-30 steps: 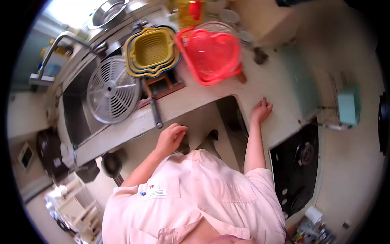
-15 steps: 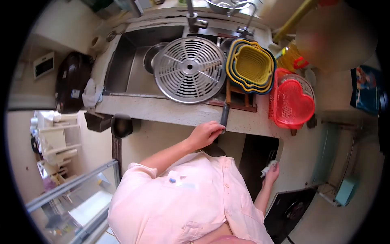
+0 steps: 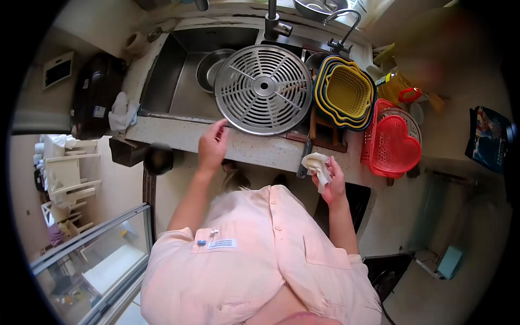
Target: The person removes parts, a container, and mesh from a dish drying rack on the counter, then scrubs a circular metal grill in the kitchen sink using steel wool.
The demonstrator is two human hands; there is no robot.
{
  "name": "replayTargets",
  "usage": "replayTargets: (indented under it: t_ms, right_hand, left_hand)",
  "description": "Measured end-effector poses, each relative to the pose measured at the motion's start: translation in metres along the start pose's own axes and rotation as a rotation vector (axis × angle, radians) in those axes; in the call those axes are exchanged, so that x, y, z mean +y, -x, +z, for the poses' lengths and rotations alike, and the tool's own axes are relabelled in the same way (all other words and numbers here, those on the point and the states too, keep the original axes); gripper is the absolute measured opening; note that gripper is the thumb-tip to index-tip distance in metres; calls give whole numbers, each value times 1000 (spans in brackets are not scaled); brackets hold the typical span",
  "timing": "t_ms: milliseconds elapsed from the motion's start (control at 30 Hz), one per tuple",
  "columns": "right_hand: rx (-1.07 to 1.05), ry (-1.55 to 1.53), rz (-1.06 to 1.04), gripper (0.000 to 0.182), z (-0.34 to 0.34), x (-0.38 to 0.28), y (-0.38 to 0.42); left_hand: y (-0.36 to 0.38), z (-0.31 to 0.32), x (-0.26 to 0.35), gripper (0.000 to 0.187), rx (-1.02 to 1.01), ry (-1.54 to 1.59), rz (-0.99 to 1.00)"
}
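My left hand [image 3: 212,147] is raised at the counter's front edge, fingers stretched out toward the lower left rim of a round slotted metal steamer rack [image 3: 248,111]. The rack lies tilted across the sink, over a round metal bowl [image 3: 205,72] in the basin. In my right hand [image 3: 336,184] is a crumpled white cloth [image 3: 318,167], held just in front of the counter. Close beside the cloth a dark handle [image 3: 306,151] sticks out over the counter edge. Stacked yellow and blue baskets [image 3: 346,89] stand right of the rack.
A red heart-shaped basket [image 3: 398,143] sits at the counter's right end, with an oil bottle [image 3: 400,86] behind it. Two taps, one a faucet [image 3: 277,27], rise behind the sink [image 3: 179,81]. A white plastic bag [image 3: 123,111] lies at the left.
My left hand has let go of the dark handle and moved left to the rack's rim. My right hand has come up from low on the right to the counter edge with the cloth.
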State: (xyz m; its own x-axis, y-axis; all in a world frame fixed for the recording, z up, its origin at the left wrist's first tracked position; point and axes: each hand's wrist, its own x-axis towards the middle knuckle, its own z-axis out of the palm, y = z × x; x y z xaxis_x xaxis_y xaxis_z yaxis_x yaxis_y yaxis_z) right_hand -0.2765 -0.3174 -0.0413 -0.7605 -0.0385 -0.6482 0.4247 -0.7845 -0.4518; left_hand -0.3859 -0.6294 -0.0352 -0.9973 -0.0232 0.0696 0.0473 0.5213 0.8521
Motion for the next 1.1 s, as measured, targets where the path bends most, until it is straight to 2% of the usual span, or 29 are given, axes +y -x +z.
replayTargets:
  t_ms: [33,100,167,200,267,333,433,467,633,667,767,833,900,933,1000,1067,1100]
  right_hand:
    - [-21,-21,-20,22,10,3,-6]
    - [35,172,-174,21,20,17,-19]
    - [106,263,-265,28,39,32,-28]
    - [174,321,-311,22,48,40,-32]
    - [308,352,-381,12,65,58,-43]
    - [448,293,-403,9,78,78,-51]
    - [701,175,-433,18,110,100,-55]
    - [759,157,-456,23,118,106,-53]
    - [730,31,-446,27,113,133,-33]
    - [722,7,-446,27,111,135,-30]
    - [718,24,-457,24,100,134,-29]
    - [732,55,-460,23,94,126,-35]
    - [763,121,-463,23,106,116,-43]
    - [760,166,-528,23,81,119,-61]
    - [665,289,-597,22,85,117,-76]
    - [623,413,-649,20,88,113,-92]
    - [626,475,-670,20,89,111,-99]
  left_hand:
    - [-13,-2,-8,28,20,19,7]
    - [-41,-17,-36,32,73,38,25]
    - [-77,-19,-82,45,22,5,-8]
    - [-98,-16,-96,48,1,19,-33]
    - [-128,-4,-116,55,-104,323,-201]
    - [-153,-2,-118,53,-333,461,-302]
    - [-174,-21,-91,48,-593,581,-600]
    - [-179,-18,-93,47,-635,608,-610]
    - [-191,10,-116,39,-755,711,-663]
    - [-190,17,-119,32,-732,842,-653]
    - [-188,22,-115,28,-647,1075,-496]
    - [-191,0,-94,25,-568,1100,-490]
    - [-193,-36,-80,24,-505,1067,-458]
    - [-197,-59,-79,24,-457,1011,-461]
    - [-204,-116,-79,26,-375,925,-450]
    - [-210,-169,-93,29,-180,862,-395]
    - [-210,-197,-87,29,-115,915,-472]
